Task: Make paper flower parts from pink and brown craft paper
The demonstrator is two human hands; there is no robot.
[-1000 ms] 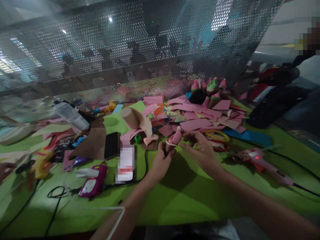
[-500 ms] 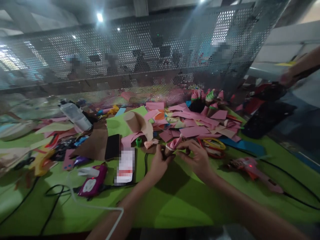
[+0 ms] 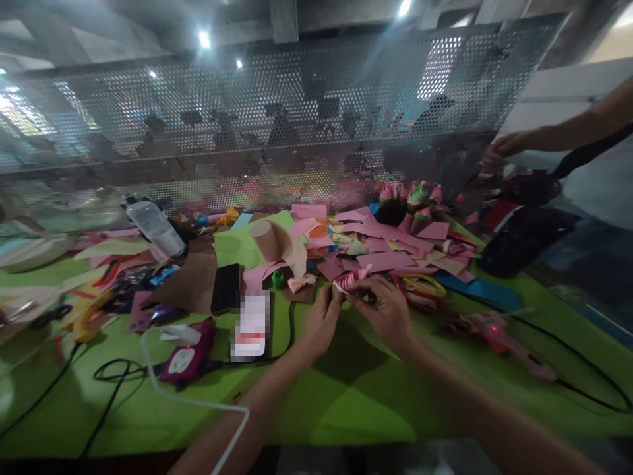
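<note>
A small paper ice-cream cone [image 3: 352, 278] with a pink-and-white striped swirl lies tilted between my hands, its tip pointing up and right. My left hand [image 3: 321, 320] pinches it by its lower end, which the fingers mostly hide. From the other side, my right hand [image 3: 383, 307] closes its thumb and fingertips on the swirl. Just left of my left hand are a scrap of peach paper [image 3: 301, 284] and a small green piece [image 3: 277, 280]. Near my right hand lie yellow-and-red scissors-like handles [image 3: 425, 287].
A pink glue gun [image 3: 514, 346] with a lit red light lies right, its cord trailing. At left are a phone [image 3: 226, 288], a purple power box [image 3: 188, 356], a yellow glue gun [image 3: 86, 313] and a bottle [image 3: 155, 227]. Pink paper pieces [image 3: 390, 260] heap behind. Another person's arm [image 3: 554, 137] reaches in.
The cone has tipped further over to the right in my fingers. My right fingertips have come in against its swirl. At right, the other person's hand has moved left and up.
</note>
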